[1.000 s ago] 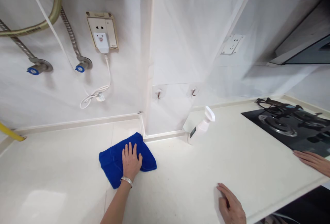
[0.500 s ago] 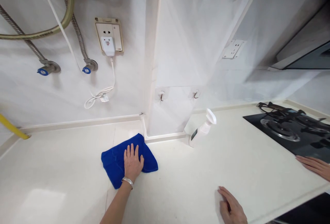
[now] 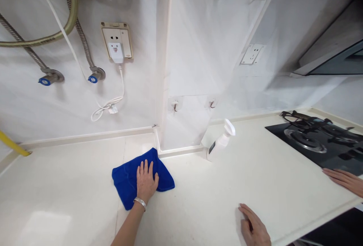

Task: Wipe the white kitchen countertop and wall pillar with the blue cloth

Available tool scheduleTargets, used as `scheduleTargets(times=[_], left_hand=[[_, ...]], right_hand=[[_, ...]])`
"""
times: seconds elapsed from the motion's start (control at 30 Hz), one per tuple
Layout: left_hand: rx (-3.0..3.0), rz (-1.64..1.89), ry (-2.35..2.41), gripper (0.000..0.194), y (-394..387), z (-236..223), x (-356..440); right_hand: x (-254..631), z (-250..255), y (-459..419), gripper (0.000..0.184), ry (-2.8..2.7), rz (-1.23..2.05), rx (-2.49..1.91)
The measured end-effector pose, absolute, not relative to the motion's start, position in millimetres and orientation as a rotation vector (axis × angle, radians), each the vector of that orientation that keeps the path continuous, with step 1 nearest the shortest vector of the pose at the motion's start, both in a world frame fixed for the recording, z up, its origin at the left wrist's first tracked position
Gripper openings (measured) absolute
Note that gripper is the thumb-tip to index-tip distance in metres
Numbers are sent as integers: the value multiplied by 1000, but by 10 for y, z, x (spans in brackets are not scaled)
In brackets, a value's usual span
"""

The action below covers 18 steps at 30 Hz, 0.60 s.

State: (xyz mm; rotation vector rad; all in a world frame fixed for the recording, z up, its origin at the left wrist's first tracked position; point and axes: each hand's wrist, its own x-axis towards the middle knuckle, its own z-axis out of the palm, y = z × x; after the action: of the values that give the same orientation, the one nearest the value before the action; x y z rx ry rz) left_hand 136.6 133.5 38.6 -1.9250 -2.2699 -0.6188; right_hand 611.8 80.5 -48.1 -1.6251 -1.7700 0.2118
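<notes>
Across the lower half of the frame we see the pale counter, backed by white wall panels and a boxed column near the centre. At the right edge sits the black gas hob, set into the counter. In the upper left, flexible metal hoses run down to two blue-capped valves, with a wall socket and its white plug and looped cord beside them.

Lower centre, the blue cloth lies flat on the counter, its far corner just at the foot of the column. Our left hand presses down on the cloth, palm flat and fingers slightly spread (a silver bracelet sits at the wrist). Our right hand rests on the bare counter at the lower right, fingers loosely together, holding nothing.

A white spray bottle leans by the column's right side, well apart from the cloth. Another person's hand lies flat at the far right edge, just in front of the hob.
</notes>
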Motion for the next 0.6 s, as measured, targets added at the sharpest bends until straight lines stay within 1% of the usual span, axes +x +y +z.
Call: scheduleTargets(times=[0.37,0.6], left_hand=[[-1932,-579,-2183,55,1297,338,1380],[-1921,-568,-2153,55,1300,315,1382]], right_hand=[[6167,-522,826,39,-1780,242,-1648],[6114,-498,807,40,-1755,175,-1647]])
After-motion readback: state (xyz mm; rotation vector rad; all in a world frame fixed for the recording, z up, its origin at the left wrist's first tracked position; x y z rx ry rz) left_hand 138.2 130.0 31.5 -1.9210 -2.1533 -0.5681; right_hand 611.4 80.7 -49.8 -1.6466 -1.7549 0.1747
